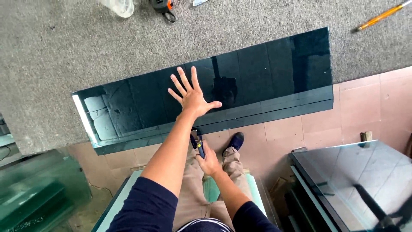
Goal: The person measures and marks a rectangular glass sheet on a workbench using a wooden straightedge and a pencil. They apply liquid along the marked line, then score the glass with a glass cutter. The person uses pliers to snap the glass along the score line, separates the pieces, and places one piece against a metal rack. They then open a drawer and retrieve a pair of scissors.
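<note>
A person's left hand (192, 95) lies flat, fingers spread wide, on a long sheet of dark tinted glass (266, 73) that rests on a grey carpeted worktable (51, 56). The sheet's near edge overhangs the table's front, jutting out above the pinkish tiled floor (365, 107). The right hand (210, 162) is closed around the blue handle of a pair of pliers (197, 143), whose head meets the underside of that overhanging edge just below the left wrist. Both arms wear dark blue sleeves; tan trousers and a dark shoe (235, 140) show beneath the glass.

At the table's far edge lie a crumpled clear plastic bag (118, 6), a black and orange tape measure (163, 6) and, well off to the right, a yellow-handled tool (380, 17). More panes stand about the floor: greenish glass (34, 197) at lower left, a reflective dark-edged stack (360, 180) at lower right, and a pale pane (124, 193) by the person's legs.
</note>
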